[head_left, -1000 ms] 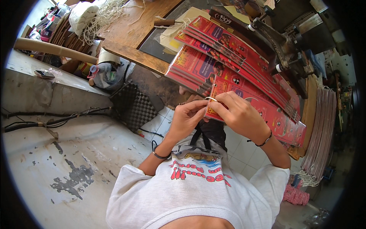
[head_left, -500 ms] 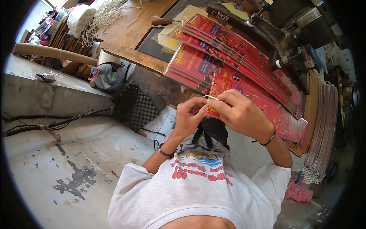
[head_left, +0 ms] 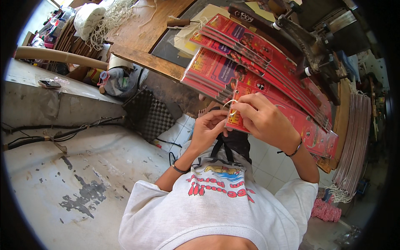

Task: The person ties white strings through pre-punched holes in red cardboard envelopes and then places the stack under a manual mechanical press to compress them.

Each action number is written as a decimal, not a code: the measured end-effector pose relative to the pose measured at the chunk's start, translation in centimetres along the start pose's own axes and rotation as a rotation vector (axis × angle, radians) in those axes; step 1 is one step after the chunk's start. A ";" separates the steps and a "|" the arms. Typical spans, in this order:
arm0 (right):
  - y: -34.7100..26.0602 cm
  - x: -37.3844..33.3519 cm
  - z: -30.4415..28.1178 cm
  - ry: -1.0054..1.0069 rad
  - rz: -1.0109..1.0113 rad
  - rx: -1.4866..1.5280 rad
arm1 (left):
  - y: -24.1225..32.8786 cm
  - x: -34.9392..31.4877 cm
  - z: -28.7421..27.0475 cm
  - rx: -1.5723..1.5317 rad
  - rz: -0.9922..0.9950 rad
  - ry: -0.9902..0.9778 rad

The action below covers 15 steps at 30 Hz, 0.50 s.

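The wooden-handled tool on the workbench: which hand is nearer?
Right. The right hand sits just below the stacked red paper bags, closer to the tool; the left hand is lower.

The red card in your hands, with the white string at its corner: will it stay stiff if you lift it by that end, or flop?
The red card looks thin and long, so it would likely sag if lifted by one end. Its glossy face may slide against the red stack beneath. The white string, pinched between the left hand and right hand, looks limp.
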State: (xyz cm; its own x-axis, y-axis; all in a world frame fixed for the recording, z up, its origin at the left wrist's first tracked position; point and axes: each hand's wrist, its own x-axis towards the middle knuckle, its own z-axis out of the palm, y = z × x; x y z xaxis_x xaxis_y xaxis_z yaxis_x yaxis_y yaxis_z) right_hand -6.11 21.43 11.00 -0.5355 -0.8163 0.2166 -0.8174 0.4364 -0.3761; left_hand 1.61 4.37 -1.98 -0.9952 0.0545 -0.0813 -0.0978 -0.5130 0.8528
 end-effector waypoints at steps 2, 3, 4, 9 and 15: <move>0.1 -0.2 0.0 0.008 -0.006 -0.006 | 0.6 -0.2 0.4 -0.063 0.016 -0.028; 0.2 -0.2 0.1 0.012 -0.008 -0.009 | 0.8 -0.3 0.4 -0.073 0.012 -0.042; 0.1 -0.2 0.0 0.009 -0.003 -0.011 | 0.8 -0.2 0.4 -0.084 0.013 -0.058; 0.1 -0.3 0.1 0.024 0.003 -0.001 | 0.5 0.3 0.2 -0.055 0.052 -0.026; 0.1 -0.1 0.0 0.048 -0.014 -0.005 | 0.3 0.7 0.4 -0.077 0.051 -0.026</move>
State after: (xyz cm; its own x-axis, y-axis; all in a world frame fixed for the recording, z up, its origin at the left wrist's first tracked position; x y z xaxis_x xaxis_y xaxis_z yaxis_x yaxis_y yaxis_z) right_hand -6.10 21.50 10.92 -0.5335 -0.8032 0.2650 -0.8259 0.4272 -0.3679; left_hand 0.90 4.62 -1.53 -0.9985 0.0485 -0.0241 -0.0478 -0.5802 0.8131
